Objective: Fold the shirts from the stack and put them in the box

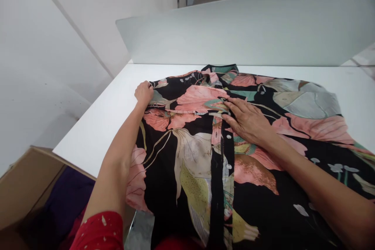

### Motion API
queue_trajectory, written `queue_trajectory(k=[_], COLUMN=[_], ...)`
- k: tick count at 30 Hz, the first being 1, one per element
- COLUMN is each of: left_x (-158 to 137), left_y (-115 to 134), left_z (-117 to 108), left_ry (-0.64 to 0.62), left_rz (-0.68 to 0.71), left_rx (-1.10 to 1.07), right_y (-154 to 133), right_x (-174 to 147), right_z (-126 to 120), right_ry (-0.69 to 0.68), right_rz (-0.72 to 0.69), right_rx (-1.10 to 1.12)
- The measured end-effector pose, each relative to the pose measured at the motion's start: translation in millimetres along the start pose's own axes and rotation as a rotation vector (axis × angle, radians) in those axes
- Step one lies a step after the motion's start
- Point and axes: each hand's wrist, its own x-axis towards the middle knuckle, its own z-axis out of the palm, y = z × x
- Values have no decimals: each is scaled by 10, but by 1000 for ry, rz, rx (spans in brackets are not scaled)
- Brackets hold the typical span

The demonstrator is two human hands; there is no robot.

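A black floral shirt (193, 152) with large pink, grey and green prints lies front up, its collar (222, 71) at the far side. White buttons run down its front placket (227, 168). The left sleeve (196, 99) is laid across the chest, with its end near the placket. My left hand (144, 93) is closed on the shirt at the left shoulder edge, its fingertips partly hidden. Flat on the cloth by the sleeve's end rests my right hand (249, 121), fingers stretched out. The right sleeve (313, 105) also lies across the upper right side.
The shirt lies on a white table (99, 125) with a pale upright panel (234, 31) along its back. Below the table's left edge stands a cardboard box (29, 179) holding dark purple and red cloth (70, 191). A white wall rises at left.
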Motion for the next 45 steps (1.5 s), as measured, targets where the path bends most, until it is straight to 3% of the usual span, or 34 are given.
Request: queue_trajectory(k=[5,10,16,25,29,34,39,45], left_x=[-231,-808,-1252,-1240,-1233,-1295,-1416,-1480], left_y=[-118,-339,-613,-590,-634,-762,-878,-857], left_z=[-318,-599,-565,-450,-394,-422,-447,-378], left_ry=[68,75,-59,-112,-98,-62,-79,-83], left_rz=[109,278,70,30,19,53,147,120], left_rx=[-10,8,33,-66,-197,-242,-232,-194], right_y=[25,17,66,9,-361,-1137,-1715,-1961], right_x=[13,15,43,62,59,193,465,602], right_z=[-6,10,83,-21,-174,-221,61,425], right_ry=[-21,-4,36,15,98,-4,-127,-192], right_rz=[-11,-23,-26,-15,-44,-287,-424,-445], right_rx=[4,-3,6,-46,-53,58,161,191])
